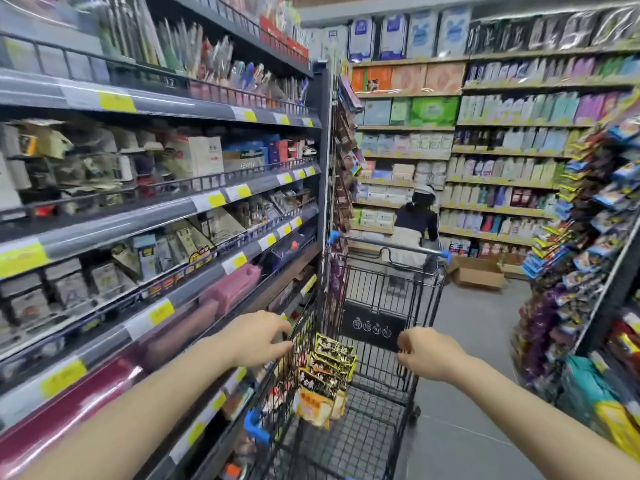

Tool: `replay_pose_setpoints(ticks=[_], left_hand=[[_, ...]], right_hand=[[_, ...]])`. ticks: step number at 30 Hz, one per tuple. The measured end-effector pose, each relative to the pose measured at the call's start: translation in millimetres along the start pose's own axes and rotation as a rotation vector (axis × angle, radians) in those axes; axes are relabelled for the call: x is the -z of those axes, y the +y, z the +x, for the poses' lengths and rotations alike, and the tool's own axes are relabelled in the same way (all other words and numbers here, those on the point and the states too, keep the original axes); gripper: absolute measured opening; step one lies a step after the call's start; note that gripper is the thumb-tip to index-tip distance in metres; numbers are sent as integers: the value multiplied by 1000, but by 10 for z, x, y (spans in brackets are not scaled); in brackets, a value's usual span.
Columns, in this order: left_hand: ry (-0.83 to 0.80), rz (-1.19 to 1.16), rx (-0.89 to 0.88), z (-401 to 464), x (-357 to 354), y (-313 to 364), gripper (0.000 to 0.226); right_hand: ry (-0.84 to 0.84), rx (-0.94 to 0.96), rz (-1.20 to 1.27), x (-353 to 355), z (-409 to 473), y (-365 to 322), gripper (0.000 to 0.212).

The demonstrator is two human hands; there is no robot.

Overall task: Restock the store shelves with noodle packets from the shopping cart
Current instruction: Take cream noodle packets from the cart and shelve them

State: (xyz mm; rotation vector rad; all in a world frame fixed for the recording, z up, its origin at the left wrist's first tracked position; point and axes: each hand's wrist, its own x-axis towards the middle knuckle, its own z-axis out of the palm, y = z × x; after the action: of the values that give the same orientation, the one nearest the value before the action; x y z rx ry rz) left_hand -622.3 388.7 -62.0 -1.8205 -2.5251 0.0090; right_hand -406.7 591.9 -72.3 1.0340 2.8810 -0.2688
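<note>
Two bare forearms reach into a store aisle, left hand [258, 339] gripping the shopping cart [377, 341] at its left rim, right hand [424, 353] curled over the right rim, well apart. Noodle packets [327, 372] lean stacked inside against the left wall. Steering best stays parallel to the shelves [156, 216], stopping beside the noodle section before reaching in.

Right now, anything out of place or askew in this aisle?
An open cardboard box sits on the aisle floor ahead, beyond the cart, near a crouching person. The noodle packets lean against the cart's left wall. Nothing looks spilled or damaged.
</note>
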Motion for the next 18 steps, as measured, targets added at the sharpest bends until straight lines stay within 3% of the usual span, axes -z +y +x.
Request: replay_pose_setpoints(ticks=[4,9,18], left_hand=[[21,-33,9,568,94,-335,39],[13,-49,-19,1132,42,-699,37],[-151,-91,-141,2210,-766,-1271,45]], right_hand=[[-9,3,-10,120,686,-31,18],[-20,-10,18,160,1413,-163,28],[-137,-111,12,-385,2497,-240,34]])
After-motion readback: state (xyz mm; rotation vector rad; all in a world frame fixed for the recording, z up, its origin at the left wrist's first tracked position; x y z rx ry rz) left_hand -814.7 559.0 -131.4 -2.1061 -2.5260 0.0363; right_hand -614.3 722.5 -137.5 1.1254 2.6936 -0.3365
